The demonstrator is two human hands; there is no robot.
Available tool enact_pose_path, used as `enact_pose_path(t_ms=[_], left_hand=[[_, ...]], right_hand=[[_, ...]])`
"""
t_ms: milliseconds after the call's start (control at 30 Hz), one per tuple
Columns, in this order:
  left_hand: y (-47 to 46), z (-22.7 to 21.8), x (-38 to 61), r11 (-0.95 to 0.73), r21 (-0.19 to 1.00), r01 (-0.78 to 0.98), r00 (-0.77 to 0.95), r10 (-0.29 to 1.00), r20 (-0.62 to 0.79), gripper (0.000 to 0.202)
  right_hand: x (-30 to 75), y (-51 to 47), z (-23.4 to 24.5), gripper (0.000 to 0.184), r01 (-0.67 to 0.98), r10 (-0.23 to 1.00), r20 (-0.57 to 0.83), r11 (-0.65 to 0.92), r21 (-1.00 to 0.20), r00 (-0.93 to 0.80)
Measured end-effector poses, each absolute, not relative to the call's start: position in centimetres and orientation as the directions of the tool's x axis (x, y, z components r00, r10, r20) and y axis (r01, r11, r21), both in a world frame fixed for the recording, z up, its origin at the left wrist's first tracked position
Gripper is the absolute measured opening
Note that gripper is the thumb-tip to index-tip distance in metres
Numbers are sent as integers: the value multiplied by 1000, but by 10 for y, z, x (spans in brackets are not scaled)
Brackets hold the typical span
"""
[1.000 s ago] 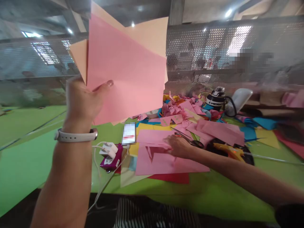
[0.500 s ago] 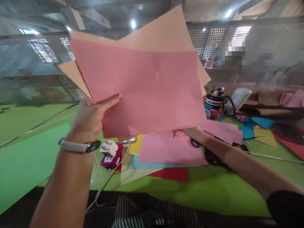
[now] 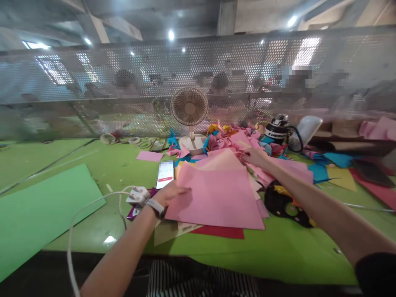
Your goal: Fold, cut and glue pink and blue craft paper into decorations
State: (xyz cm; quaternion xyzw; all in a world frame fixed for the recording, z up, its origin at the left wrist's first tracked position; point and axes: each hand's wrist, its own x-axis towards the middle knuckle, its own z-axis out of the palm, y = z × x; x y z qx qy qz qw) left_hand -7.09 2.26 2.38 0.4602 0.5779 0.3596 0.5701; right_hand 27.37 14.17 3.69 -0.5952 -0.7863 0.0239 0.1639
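A stack of paper sheets, pink sheet (image 3: pixel 216 194) on top and peach beneath, lies on the green table (image 3: pixel 278 251) over red, blue and yellow sheets. My left hand (image 3: pixel 173 193), a pale band on its wrist, grips the stack's left edge, thumb on top. My right hand (image 3: pixel 255 157) reaches to the stack's far right corner. Its fingers are stretched out onto the pile of pink paper scraps (image 3: pixel 235 140) and hold nothing that I can see.
A phone (image 3: pixel 165 173) and a white charger plug (image 3: pixel 137 194) with its cable lie left of the stack. A small desk fan (image 3: pixel 189 108) stands behind. A black glue gun (image 3: pixel 286 204), a dark bottle (image 3: pixel 277 128), a large green sheet (image 3: pixel 40 206) and a perforated metal screen (image 3: pixel 93 82) surround the spot.
My left hand has lowered the raised pink and peach sheets flat onto the table pile. My right hand moved from under them to the far right corner. The fan is now in view.
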Motion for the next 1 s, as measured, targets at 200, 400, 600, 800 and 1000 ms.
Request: enact_pose_path(t_ms=[200, 400, 600, 800, 1000], left_hand=[[13, 27, -74, 312, 925, 217, 87, 938, -336, 35], [-5, 33, -71, 277, 929, 244, 113, 944, -311, 35], [-10, 32, -68, 164, 931, 327, 94, 974, -204, 53], [-24, 34, -58, -42, 432, 901, -34, 985, 167, 71], [-48, 40, -13, -754, 185, 631, 754, 652, 84, 100]], right_hand=[[287, 146, 54, 27, 933, 940, 328, 200, -299, -96], [265, 144, 59, 41, 867, 911, 381, 312, -388, -157], [258, 164, 58, 31, 878, 902, 399, 321, -356, -168], [251, 176, 48, 37, 804, 883, 271, 464, -372, -384], [220, 173, 26, 30, 650, 784, 118, 580, -491, -610]])
